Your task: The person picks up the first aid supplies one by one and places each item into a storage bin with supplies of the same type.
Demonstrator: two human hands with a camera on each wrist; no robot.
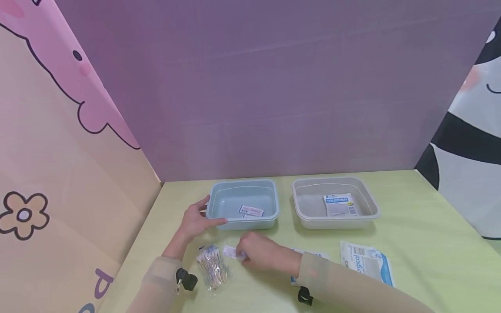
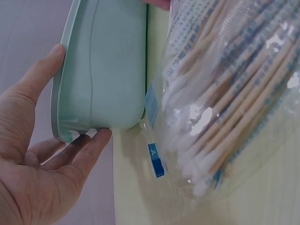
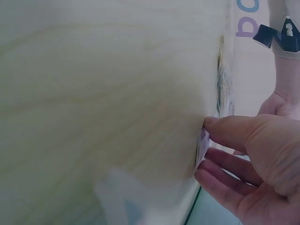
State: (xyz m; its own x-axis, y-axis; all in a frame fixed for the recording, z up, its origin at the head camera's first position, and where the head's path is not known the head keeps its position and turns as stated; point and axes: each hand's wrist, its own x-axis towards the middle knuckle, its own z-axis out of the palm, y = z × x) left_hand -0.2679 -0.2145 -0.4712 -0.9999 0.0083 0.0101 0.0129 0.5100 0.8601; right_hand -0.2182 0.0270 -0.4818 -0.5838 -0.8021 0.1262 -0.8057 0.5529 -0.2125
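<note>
My left hand (image 1: 197,221) grips the left front corner of a light blue plastic bin (image 1: 250,224). In the left wrist view its thumb lies along the rim and the other fingers curl at the corner. Small printed packets (image 1: 251,211) lie inside that bin. In front of it, my right hand (image 1: 256,251) pinches a small flat packet (image 3: 202,144) between thumb and fingers, low over the table. The fingers partly cover this packet in the head view. A clear bag of cotton swabs (image 1: 213,266) lies between the two forearms.
To the right stands a grey-beige bin (image 1: 332,221) holding a white and blue packet (image 1: 340,205). A surgical-labelled packet (image 1: 365,263) lies in front of it. Another packet (image 1: 309,252) is partly hidden beneath my right forearm. A purple panel (image 1: 289,100) rises behind the table.
</note>
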